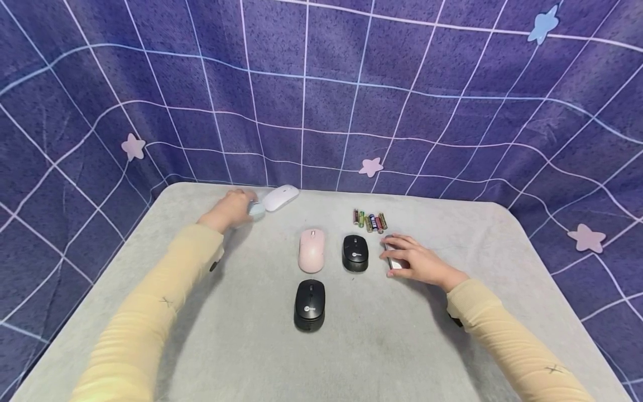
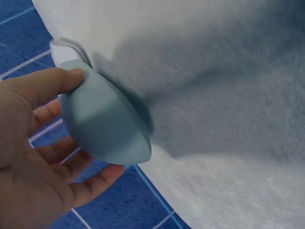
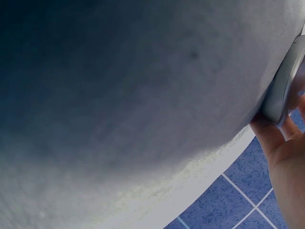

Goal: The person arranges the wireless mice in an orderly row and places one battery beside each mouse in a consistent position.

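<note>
On my right wrist feed, I see the right hand [image 3: 290,167] gripping a grey mouse [image 3: 280,90] at the shadowed tabletop [image 3: 143,119], blue gridded cloth [image 3: 240,186] beyond.

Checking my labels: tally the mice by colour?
Black mice: 2
Pink mouse: 1
White mouse: 1
Light blue mouse: 1
Silver-grey mouse, partly covered: 1
Total: 6

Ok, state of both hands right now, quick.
Left hand: holding the pale blue mouse, thumb on one side, fingers on the other.
Right hand: holding the silver-grey mouse by its edges.
</note>
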The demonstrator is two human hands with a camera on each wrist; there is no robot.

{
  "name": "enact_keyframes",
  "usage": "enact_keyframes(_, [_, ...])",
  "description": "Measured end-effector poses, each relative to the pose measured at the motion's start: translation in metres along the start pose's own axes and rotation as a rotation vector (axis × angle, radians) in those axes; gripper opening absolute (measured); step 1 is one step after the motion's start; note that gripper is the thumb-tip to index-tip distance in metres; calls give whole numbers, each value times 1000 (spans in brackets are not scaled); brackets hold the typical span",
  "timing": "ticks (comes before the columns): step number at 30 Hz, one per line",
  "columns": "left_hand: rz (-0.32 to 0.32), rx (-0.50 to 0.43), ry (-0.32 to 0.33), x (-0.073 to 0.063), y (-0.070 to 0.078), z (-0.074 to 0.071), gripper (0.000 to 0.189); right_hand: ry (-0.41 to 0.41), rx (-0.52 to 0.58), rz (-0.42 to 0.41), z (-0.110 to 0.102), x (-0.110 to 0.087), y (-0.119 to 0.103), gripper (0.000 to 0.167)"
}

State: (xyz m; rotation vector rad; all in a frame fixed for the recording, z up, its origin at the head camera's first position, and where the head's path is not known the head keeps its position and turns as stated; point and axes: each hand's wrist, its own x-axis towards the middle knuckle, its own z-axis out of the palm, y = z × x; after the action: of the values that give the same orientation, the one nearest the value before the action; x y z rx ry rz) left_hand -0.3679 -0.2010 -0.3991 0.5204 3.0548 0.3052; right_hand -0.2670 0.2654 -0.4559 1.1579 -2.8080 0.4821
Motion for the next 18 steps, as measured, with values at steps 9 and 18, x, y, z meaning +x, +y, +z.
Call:
enact_keyframes(9, [68, 42, 46, -11, 18, -5, 46, 5, -10, -4, 1, 1, 1, 42])
enact_keyframes(18, [15, 81, 94, -22, 44, -7, 45, 7, -6, -8, 1, -1, 2, 41])
